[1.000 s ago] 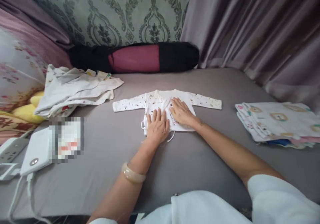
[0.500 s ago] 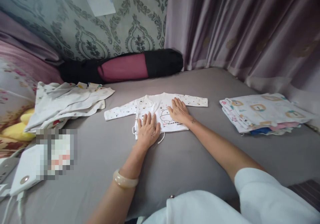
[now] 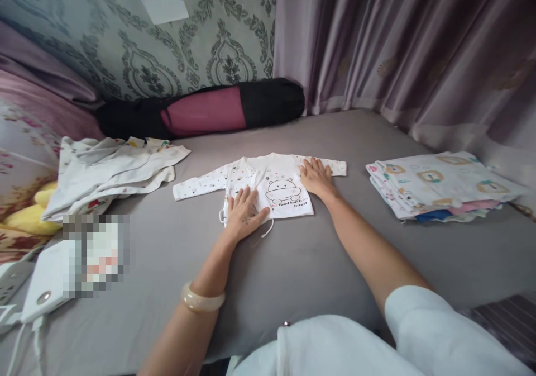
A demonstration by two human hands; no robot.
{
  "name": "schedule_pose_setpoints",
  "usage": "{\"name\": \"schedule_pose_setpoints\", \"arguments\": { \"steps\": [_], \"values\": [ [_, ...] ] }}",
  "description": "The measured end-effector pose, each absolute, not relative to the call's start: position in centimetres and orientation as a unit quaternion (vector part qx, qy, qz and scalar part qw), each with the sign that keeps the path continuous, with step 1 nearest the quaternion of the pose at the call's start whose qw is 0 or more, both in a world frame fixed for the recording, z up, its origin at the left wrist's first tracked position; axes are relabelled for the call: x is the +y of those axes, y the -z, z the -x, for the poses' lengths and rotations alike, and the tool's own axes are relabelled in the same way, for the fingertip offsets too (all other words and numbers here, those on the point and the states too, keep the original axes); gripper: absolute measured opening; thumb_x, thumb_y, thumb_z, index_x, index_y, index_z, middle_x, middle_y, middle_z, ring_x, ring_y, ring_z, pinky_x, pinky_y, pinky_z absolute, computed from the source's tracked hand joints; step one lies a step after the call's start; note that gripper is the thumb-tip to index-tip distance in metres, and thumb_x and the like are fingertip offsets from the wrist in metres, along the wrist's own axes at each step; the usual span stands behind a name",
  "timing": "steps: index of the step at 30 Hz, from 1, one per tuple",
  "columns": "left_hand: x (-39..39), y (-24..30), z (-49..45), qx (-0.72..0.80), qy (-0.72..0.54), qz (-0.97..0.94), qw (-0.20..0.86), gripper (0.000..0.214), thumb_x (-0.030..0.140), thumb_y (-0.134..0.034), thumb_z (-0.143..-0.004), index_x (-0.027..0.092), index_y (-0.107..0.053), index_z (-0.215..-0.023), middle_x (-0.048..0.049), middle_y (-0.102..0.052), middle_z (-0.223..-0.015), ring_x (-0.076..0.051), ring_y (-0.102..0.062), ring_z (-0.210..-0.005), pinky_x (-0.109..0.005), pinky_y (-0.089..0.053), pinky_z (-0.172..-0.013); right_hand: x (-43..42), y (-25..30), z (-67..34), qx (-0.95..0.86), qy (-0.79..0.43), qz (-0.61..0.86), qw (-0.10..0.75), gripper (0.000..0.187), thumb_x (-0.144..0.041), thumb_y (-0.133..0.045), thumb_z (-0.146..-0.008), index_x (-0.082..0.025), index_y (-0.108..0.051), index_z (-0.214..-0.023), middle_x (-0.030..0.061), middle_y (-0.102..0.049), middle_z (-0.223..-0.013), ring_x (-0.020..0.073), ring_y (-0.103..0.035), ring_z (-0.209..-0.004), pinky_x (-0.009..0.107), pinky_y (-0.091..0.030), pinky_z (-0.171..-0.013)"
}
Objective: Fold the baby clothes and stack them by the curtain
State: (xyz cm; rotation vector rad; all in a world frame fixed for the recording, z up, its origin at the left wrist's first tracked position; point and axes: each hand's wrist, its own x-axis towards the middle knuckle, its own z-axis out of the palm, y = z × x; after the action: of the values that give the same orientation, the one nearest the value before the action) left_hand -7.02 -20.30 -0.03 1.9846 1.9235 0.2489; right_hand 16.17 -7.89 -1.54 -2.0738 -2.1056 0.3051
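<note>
A small white baby shirt (image 3: 280,181) with a cartoon hippo print lies spread flat on the grey bed sheet (image 3: 318,253), sleeves out to both sides. My left hand (image 3: 242,214) rests flat on the shirt's lower left corner, fingers stretched out, a pale bangle on the wrist. My right hand (image 3: 316,176) lies flat on the shirt's right side near the right sleeve, fingers spread. Neither hand holds anything.
A loose pile of white baby clothes (image 3: 109,166) lies at the left. A stack of folded printed cloths (image 3: 439,186) sits at the right. A black and maroon rolled bag (image 3: 201,110) lies along the wall. A white device with cables (image 3: 46,286) is at the near left. Curtains hang at the right.
My right hand slid outward to the right across the shirt, uncovering the hippo print. My left hand stayed on the lower left part. The camera view shifted to the right.
</note>
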Motion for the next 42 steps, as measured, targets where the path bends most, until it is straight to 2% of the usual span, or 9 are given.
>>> {"name": "schedule_pose_setpoints", "arguments": {
  "steps": [4,7,10,13,23,30,34,39,42],
  "values": [
    [-19.9,-0.1,7.2,0.691,-0.112,-0.688,0.191,0.058,0.053,-0.043,-0.093,0.024,-0.045,-0.143,-0.0094,-0.031,-0.159,-0.028,-0.021,-0.149,-0.053,-0.015,-0.12,-7.7,1.7,-17.6,-0.687,-0.07,0.716,0.101,0.051,-0.031,-0.026,-0.1,-0.016,-0.042,-0.146,0.013,-0.034,-0.156,0.0298,-0.024,-0.144,0.055,-0.017,-0.115],
    [-19.5,-0.3,6.7,0.71,-0.121,-0.677,0.151,0.047,0.05,-0.045,-0.093,0.026,-0.057,-0.132,-0.0102,-0.043,-0.151,-0.031,-0.033,-0.142,-0.053,-0.025,-0.116,-7.6,1.8,-18.4,-0.676,-0.045,0.725,0.123,0.047,-0.025,-0.03,-0.097,-0.016,-0.05,-0.139,0.0152,-0.044,-0.148,0.0295,-0.032,-0.139,0.055,-0.02,-0.113],
    [-18.6,-0.8,6.0,0.718,-0.129,-0.679,0.085,0.037,0.047,-0.049,-0.092,0.023,-0.068,-0.112,-0.0135,-0.048,-0.143,-0.035,-0.038,-0.136,-0.053,-0.033,-0.109,-7.6,1.8,-19.0,-0.669,-0.024,0.729,0.143,0.043,-0.014,-0.035,-0.093,-0.014,-0.057,-0.13,0.0163,-0.053,-0.137,0.0276,-0.04,-0.133,0.05,-0.023,-0.112],
    [-17.3,-1.1,5.2,0.694,-0.137,-0.705,0.054,0.03,0.041,-0.05,-0.092,0.019,-0.067,-0.104,-0.0157,-0.05,-0.139,-0.035,-0.039,-0.133,-0.053,-0.035,-0.105,-7.7,1.6,-19.5,-0.643,-0.006,0.748,0.164,0.042,-0.007,-0.036,-0.088,-0.013,-0.061,-0.122,0.0159,-0.06,-0.126,0.0269,-0.046,-0.126,0.047,-0.023,-0.111],
    [-11.2,0.8,2.0,0.541,-0.162,-0.821,0.087,0.03,0.023,-0.046,-0.093,0.018,-0.053,-0.122,-0.0139,-0.053,-0.137,-0.025,-0.047,-0.129,-0.041,-0.039,-0.108,-7.7,2.2,-20.2,-0.549,0.055,0.805,0.219,0.044,-0.019,-0.041,-0.089,-0.01,-0.057,-0.129,0.0221,-0.053,-0.134,0.0336,-0.041,-0.129,0.052,-0.024,-0.107],
    [-8.1,1.3,0.1,0.498,-0.163,-0.846,0.101,0.03,0.025,-0.044,-0.093,0.018,-0.055,-0.12,-0.0127,-0.058,-0.13,-0.023,-0.052,-0.125,-0.038,-0.042,-0.108,-7.9,1.7,-20.1,-0.5,0.032,0.839,0.213,0.043,-0.028,-0.044,-0.088,-0.006,-0.057,-0.122,0.0234,-0.057,-0.122,0.0357,-0.05,-0.115,0.05,-0.033,-0.098],
    [-7.1,1.5,-0.4,0.496,-0.148,-0.849,0.103,0.037,0.031,-0.041,-0.095,0.017,-0.052,-0.128,-0.0136,-0.054,-0.139,-0.023,-0.046,-0.133,-0.038,-0.036,-0.113,-8.0,1.0,-20.0,-0.482,0.011,0.845,0.233,0.039,-0.026,-0.046,-0.087,-0.008,-0.057,-0.119,0.0228,-0.057,-0.121,0.0362,-0.05,-0.116,0.048,-0.035,-0.095],
    [-6.5,1.5,-0.9,0.528,-0.105,-0.834,0.121,0.053,0.039,-0.039,-0.096,0.012,-0.042,-0.141,-0.0142,-0.038,-0.154,-0.027,-0.028,-0.146,-0.041,-0.024,-0.119,-7.5,0.6,-20.0,-0.481,-0.049,0.818,0.311,0.051,-0.02,-0.044,-0.087,-0.005,-0.045,-0.135,0.0235,-0.058,-0.126,0.0337,-0.052,-0.12,0.045,-0.038,-0.097],
    [-6.4,1.4,-1.0,0.532,-0.093,-0.83,0.138,0.059,0.043,-0.039,-0.096,0.012,-0.037,-0.145,-0.0136,-0.033,-0.157,-0.029,-0.022,-0.148,-0.043,-0.02,-0.12,-7.2,0.5,-20.2,-0.478,-0.074,0.806,0.342,0.054,-0.018,-0.043,-0.086,-0.002,-0.044,-0.138,0.0233,-0.063,-0.122,0.0319,-0.059,-0.113,0.041,-0.042,-0.094]
  ]
}}
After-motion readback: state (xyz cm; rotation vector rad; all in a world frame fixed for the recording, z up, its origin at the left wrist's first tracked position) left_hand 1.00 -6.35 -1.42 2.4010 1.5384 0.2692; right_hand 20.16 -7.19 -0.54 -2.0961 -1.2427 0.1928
